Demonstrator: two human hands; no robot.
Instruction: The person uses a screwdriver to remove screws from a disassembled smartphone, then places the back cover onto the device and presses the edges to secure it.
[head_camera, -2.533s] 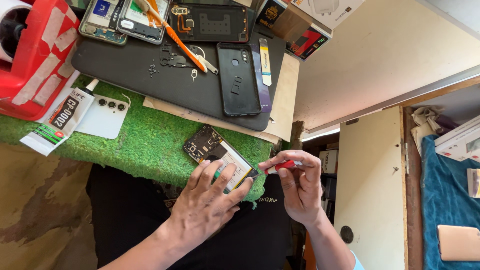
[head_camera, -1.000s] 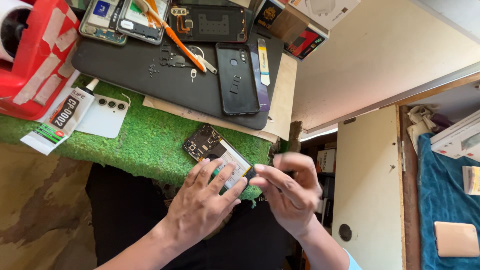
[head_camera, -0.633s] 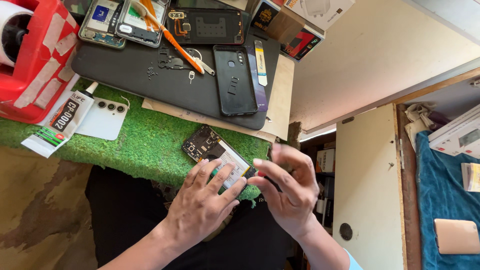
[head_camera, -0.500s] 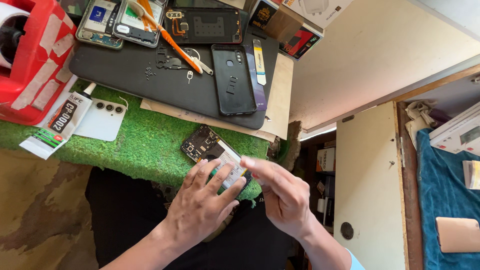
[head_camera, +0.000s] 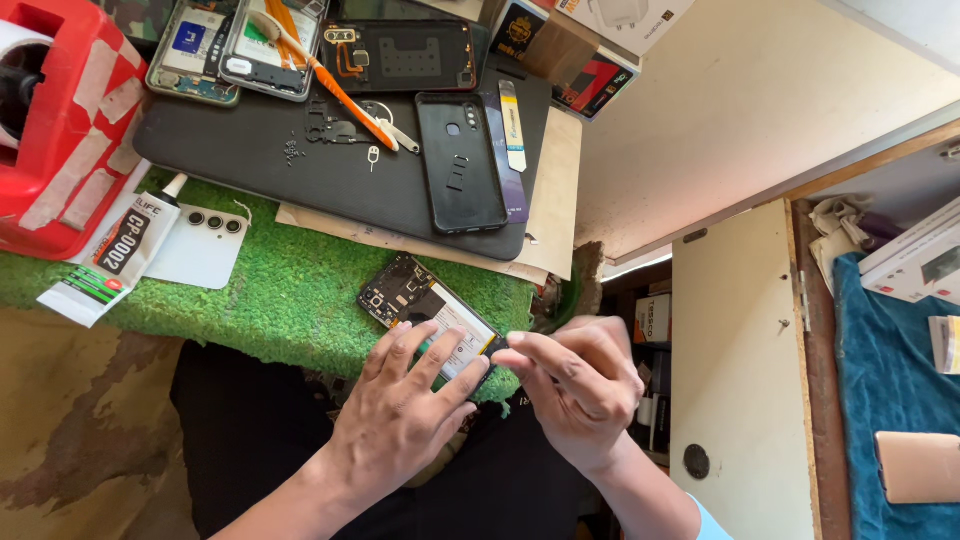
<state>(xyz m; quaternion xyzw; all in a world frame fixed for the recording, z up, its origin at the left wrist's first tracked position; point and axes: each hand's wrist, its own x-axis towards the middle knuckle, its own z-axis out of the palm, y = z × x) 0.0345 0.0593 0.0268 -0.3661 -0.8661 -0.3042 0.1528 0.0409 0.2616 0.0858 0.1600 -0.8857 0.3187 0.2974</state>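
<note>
- Where the two hands meet, the left hand (head_camera: 400, 425) lies flat and spread, fingers pressing an opened phone (head_camera: 425, 305) — back cover off, board and battery exposed — onto the green turf mat (head_camera: 300, 300) at the bench's near edge.
- Right hand (head_camera: 580, 390): fingers pinched together at the phone's lower corner; whether a tool sits in the pinch cannot be told.
- Beyond the phone: a white back cover (head_camera: 205, 245) with three lens rings and a glue tube (head_camera: 115, 255), both on the turf.
- Farther out: a dark work mat (head_camera: 250, 165) carrying a black phone case (head_camera: 460, 160), orange-handled tweezers (head_camera: 335, 90) and small loose parts.
- Handling note — the step seems best done with steady downward hold from the flat hand and light, controlled fingertip force at the corner.
</note>
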